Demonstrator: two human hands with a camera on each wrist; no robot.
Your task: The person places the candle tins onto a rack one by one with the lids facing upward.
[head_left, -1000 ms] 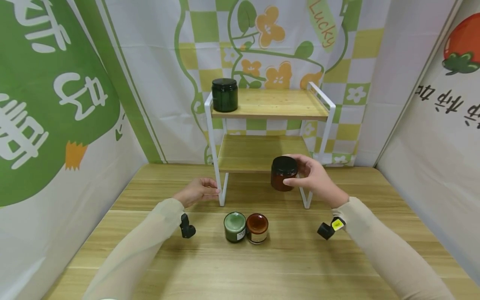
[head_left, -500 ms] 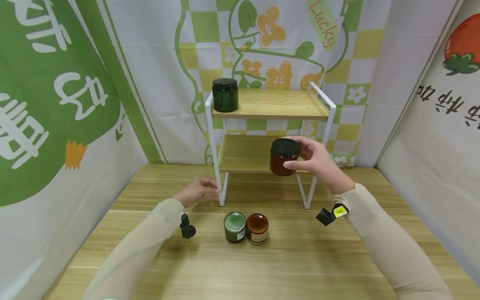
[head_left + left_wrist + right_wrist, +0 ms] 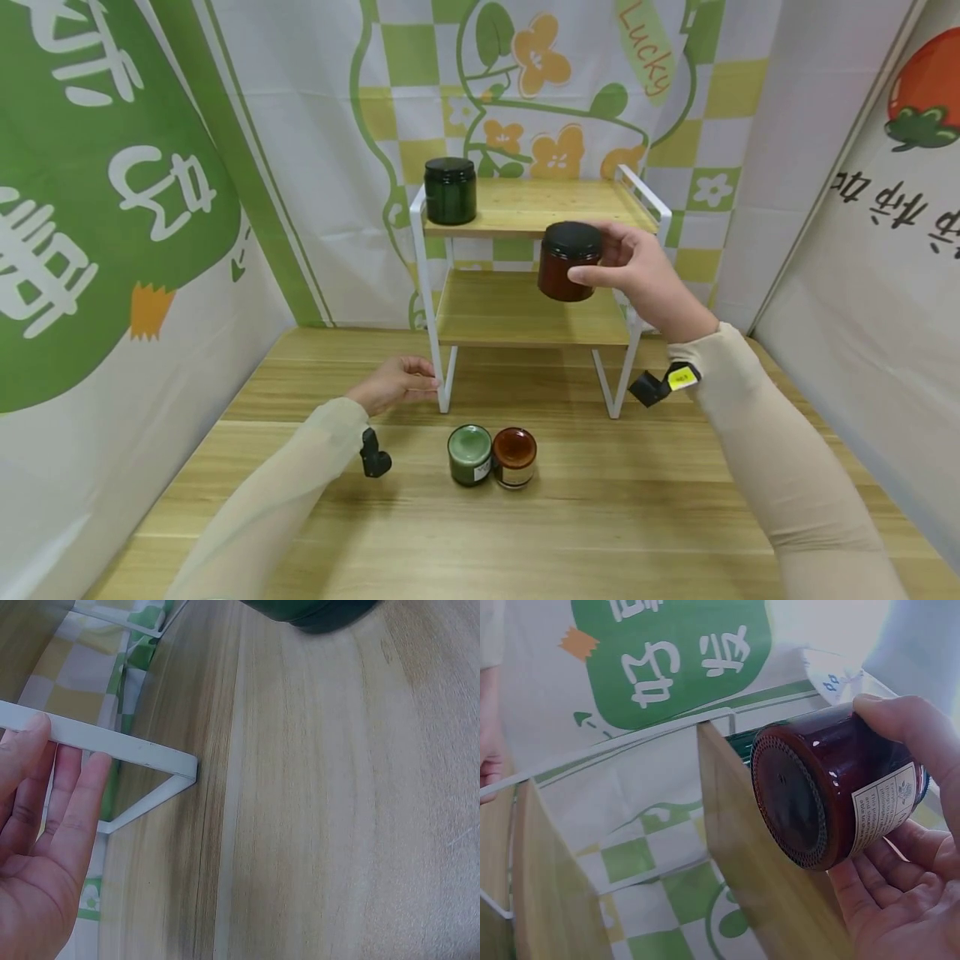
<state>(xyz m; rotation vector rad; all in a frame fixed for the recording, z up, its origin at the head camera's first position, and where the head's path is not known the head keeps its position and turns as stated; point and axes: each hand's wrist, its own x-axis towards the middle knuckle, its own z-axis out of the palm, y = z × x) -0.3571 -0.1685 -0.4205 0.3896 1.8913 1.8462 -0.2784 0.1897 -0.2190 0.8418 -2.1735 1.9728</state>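
My right hand [image 3: 641,271] grips a brown glass jar [image 3: 567,271] with a black lid, thumb on the near side. The jar hangs upright before the front edge of the shelf rack's top board [image 3: 555,207]. In the right wrist view, the jar's ridged base and paper label [image 3: 883,806] show. At the rack's left front leg [image 3: 432,333], my left hand [image 3: 395,385] pinches the white metal bar [image 3: 124,745] between thumb and fingers. A dark green jar [image 3: 450,192] with a black lid stands on the top board's left end.
On the table before the rack, a green candle jar [image 3: 470,456] and an amber candle jar [image 3: 515,458] stand side by side. The rack's lower board [image 3: 525,308] lies below the held jar. Printed cloth [image 3: 322,167] hangs behind and at both sides.
My right hand has raised the brown jar from below the lower board to near the top board's level. My left hand has stayed at the rack leg.
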